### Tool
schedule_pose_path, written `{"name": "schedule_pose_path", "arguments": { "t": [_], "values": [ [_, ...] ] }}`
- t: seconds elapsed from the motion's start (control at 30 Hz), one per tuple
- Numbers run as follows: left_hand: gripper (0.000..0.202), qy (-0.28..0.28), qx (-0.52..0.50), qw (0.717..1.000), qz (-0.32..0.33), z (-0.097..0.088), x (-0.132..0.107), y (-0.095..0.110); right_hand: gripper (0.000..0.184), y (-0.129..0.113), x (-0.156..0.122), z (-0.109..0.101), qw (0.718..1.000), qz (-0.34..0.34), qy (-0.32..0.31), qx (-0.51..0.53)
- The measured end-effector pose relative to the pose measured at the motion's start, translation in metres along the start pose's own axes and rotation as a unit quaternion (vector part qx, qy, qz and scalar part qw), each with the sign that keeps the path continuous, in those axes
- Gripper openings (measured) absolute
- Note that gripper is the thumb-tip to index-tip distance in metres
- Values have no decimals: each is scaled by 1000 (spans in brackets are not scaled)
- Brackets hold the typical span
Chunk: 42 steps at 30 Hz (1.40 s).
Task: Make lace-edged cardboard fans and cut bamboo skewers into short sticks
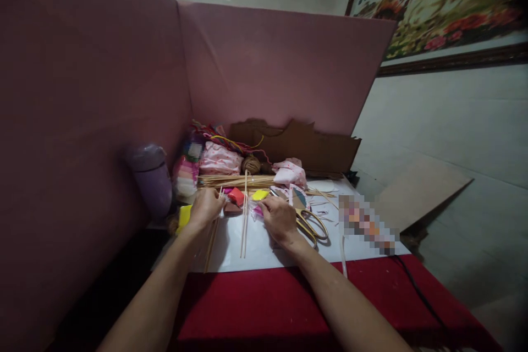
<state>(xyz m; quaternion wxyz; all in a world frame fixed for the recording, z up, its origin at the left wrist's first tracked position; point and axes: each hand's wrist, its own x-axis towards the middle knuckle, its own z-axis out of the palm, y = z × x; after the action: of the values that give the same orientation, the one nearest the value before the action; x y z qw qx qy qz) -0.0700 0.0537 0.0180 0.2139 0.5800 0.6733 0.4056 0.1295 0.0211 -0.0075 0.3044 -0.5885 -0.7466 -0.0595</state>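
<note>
On the left, my left hand (207, 206) is closed in a pinch around thin bamboo sticks (211, 245), which stick out above and below the fingers. My right hand (279, 220) has its fingertips closed on a small clear plastic packet (258, 211) with something pink inside. Between the hands, more bamboo sticks (244, 231) lie lengthwise on the white sheet (226, 261). A red block (236, 196) and a brown block (232, 208), clay-like, sit near my left fingers. Just beyond my right fingertips is a yellow block (259, 194). Gold-handled scissors (311, 226) lie beside my right hand.
Behind are a bundle of sticks (235, 181), a ball of brown twine (251, 164), patterned cloth (223, 158) and torn cardboard (289, 143). A purple container (152, 187) stands left. Pink panels (284, 66) wall the back and left. Red cloth (256, 302) covers the front edge.
</note>
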Motion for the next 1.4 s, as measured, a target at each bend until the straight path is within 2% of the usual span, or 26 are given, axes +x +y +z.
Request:
{"name": "schedule_pose_path", "arguments": {
  "t": [0.1, 0.17, 0.27, 0.33, 0.4, 0.47, 0.5, 0.57, 0.63, 0.7, 0.83, 1.07, 1.27, 1.4],
  "values": [
    [18, 58, 147, 987, 35, 0, -2, -5, 23, -7, -1, -3, 1000, -7, -22, 10],
    [20, 59, 227, 971, 44, 0, -5, -4, 23, -10, -3, -3, 999, -5, -32, 15],
    [25, 57, 289, 954, 47, -1, -12, 3, 27, -14, -6, 2, 998, 10, -52, 33],
    [26, 75, 283, 955, 58, -3, -14, 10, 32, -18, -7, 7, 996, 26, -74, 52],
    [27, 72, 204, 973, 86, -3, -16, 16, 36, -23, -7, 12, 992, 45, -99, 66],
    [30, 18, 30, 994, 103, -3, -18, 22, 38, -27, -7, 17, 989, 62, -119, 69],
    [31, -25, -76, 992, 102, -2, -18, 24, 37, -29, -6, 20, 988, 69, -124, 66],
    [32, -109, -258, 956, 90, -1, -21, 28, 34, -32, -6, 24, 987, 78, -128, 56],
    [33, -155, -354, 918, 84, -1, -24, 32, 30, -33, -6, 27, 987, 88, -126, 47],
    [32, -169, -389, 901, 92, -3, -28, 36, 29, -33, -6, 29, 986, 101, -121, 50],
    [28, -172, -412, 887, 117, -6, -34, 42, 28, -33, -6, 28, 985, 110, -97, 85],
    [25, -159, -435, 880, 106, -6, -40, 48, 28, -30, -5, 26, 979, 128, -33, 158],
    [22, -142, -429, 886, 101, -5, -39, 48, 29, -25, -6, 20, 967, 82, 90, 224],
    [21, -139, -432, 885, 104, -5, -38, 46, 22, -23, -7, 15, 962, 52, 113, 243]
  ]
}}
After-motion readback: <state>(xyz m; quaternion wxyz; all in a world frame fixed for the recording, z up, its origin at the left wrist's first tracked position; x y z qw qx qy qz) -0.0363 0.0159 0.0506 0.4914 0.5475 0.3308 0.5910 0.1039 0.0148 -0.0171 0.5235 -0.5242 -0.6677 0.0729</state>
